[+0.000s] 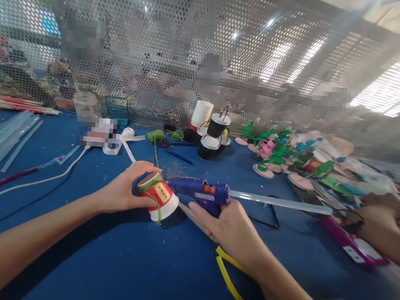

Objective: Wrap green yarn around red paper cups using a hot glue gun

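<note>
- The left hand (124,191) has its grip clamped around a paper cup (159,198), which is tipped on its side just above the blue table (113,259), near the middle.
- Green string (150,181) is wound around the cup's upper end; a loose strand runs away to a green ball (156,136) further back.
- The right hand (230,229) has its grip closed on the handle of a blue glue gun (201,193). A clear glue stick (279,202) juts from the back of the gun.
- The nozzle points left and meets the cup at the string.
- To do this well, I would judge: keep the cup steady, lay a small dot of glue right at the string's edge, and keep the left fingertips off the hot nozzle.
- Behind stand black and white cups (213,135), with pink and green paper crafts (283,155) to the right.
- Another person's hand (380,210) rests at the far right.
</note>
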A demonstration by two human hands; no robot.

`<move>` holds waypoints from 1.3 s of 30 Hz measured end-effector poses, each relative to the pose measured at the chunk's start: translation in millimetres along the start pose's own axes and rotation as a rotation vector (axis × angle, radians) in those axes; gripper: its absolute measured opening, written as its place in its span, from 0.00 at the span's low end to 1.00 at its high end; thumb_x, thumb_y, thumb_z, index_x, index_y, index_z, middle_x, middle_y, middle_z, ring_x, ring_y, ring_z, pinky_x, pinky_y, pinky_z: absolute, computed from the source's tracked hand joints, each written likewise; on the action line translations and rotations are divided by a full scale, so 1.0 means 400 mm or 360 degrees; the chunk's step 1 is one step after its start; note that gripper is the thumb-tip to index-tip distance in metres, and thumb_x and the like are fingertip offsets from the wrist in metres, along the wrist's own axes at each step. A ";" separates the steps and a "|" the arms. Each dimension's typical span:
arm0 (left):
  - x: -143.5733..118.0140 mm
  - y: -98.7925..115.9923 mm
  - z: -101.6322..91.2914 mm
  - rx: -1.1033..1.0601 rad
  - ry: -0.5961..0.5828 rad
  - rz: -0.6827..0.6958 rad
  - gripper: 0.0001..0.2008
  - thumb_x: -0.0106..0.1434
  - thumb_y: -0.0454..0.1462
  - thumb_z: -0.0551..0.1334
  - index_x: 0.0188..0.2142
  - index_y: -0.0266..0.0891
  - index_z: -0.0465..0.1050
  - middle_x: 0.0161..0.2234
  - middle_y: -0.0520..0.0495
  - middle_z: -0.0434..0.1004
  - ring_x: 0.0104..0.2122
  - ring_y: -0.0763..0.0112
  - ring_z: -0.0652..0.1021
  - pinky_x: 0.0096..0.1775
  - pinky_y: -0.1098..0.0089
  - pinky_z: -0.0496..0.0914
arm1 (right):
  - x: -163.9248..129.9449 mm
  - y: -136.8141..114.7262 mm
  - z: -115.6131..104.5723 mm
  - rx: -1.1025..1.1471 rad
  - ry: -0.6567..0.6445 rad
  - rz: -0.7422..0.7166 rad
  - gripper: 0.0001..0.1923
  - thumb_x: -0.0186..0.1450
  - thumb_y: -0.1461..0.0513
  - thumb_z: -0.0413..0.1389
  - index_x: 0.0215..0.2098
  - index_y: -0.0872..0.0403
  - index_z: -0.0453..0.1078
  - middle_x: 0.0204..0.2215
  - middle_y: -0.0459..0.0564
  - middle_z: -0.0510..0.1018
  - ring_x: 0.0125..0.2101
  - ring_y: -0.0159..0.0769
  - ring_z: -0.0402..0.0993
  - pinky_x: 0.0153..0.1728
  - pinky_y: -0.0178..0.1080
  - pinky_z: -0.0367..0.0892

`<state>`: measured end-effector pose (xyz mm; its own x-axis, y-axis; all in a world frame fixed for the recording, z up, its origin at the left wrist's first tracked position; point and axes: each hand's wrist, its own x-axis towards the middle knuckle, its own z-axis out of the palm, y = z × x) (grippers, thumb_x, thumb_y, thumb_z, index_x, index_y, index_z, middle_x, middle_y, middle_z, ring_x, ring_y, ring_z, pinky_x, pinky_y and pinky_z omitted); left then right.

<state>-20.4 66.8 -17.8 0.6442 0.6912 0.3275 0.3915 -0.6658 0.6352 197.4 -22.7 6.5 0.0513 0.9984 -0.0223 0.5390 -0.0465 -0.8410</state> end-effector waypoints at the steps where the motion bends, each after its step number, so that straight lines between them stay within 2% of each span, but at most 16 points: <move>1: 0.000 -0.001 0.000 -0.0010 0.0002 0.0001 0.27 0.49 0.44 0.65 0.47 0.42 0.62 0.48 0.42 0.66 0.52 0.57 0.64 0.53 0.54 0.58 | 0.001 0.000 0.000 -0.0003 0.0004 0.0013 0.12 0.55 0.55 0.52 0.21 0.54 0.64 0.07 0.38 0.59 0.09 0.26 0.55 0.10 0.31 0.54; 4: 0.000 -0.003 0.000 -0.0027 -0.0001 0.0003 0.27 0.49 0.43 0.65 0.47 0.43 0.62 0.48 0.43 0.66 0.52 0.58 0.63 0.53 0.53 0.57 | 0.002 0.000 -0.001 -0.0012 0.0025 -0.0038 0.11 0.56 0.55 0.52 0.23 0.54 0.66 0.07 0.39 0.60 0.09 0.27 0.57 0.11 0.32 0.55; 11: -0.002 -0.011 0.004 -0.0048 0.0002 -0.0020 0.26 0.49 0.44 0.65 0.47 0.43 0.61 0.48 0.43 0.66 0.53 0.58 0.63 0.54 0.53 0.56 | -0.005 -0.003 0.010 -0.0103 0.0074 -0.0279 0.10 0.56 0.56 0.54 0.29 0.54 0.73 0.11 0.43 0.68 0.16 0.35 0.68 0.16 0.34 0.62; 20: -0.001 0.001 0.001 -0.0021 -0.0019 -0.0071 0.28 0.48 0.44 0.66 0.48 0.42 0.61 0.48 0.42 0.66 0.53 0.58 0.62 0.54 0.53 0.56 | -0.018 0.015 0.035 -0.0242 0.0111 -0.0307 0.10 0.55 0.55 0.54 0.27 0.53 0.71 0.11 0.43 0.68 0.16 0.35 0.69 0.17 0.34 0.63; 28: -0.001 0.005 0.003 0.0007 -0.0010 -0.0059 0.28 0.48 0.45 0.66 0.47 0.41 0.62 0.48 0.41 0.66 0.53 0.58 0.62 0.54 0.54 0.56 | -0.017 0.019 0.041 -0.0312 0.0205 -0.0423 0.09 0.54 0.56 0.55 0.27 0.53 0.72 0.23 0.48 0.78 0.24 0.39 0.74 0.28 0.38 0.69; 39: -0.006 -0.004 0.007 0.0024 0.0002 -0.0053 0.29 0.48 0.46 0.65 0.48 0.43 0.61 0.49 0.43 0.66 0.54 0.59 0.61 0.54 0.55 0.56 | -0.017 0.012 0.035 -0.0286 0.0188 -0.0425 0.09 0.54 0.57 0.55 0.27 0.54 0.72 0.22 0.48 0.77 0.24 0.38 0.74 0.25 0.36 0.69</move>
<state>-20.6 65.3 -21.5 0.6299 0.7133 0.3073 0.4226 -0.6467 0.6349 187.7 -29.0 -4.9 -0.0202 0.9660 0.2577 0.6853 0.2011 -0.6999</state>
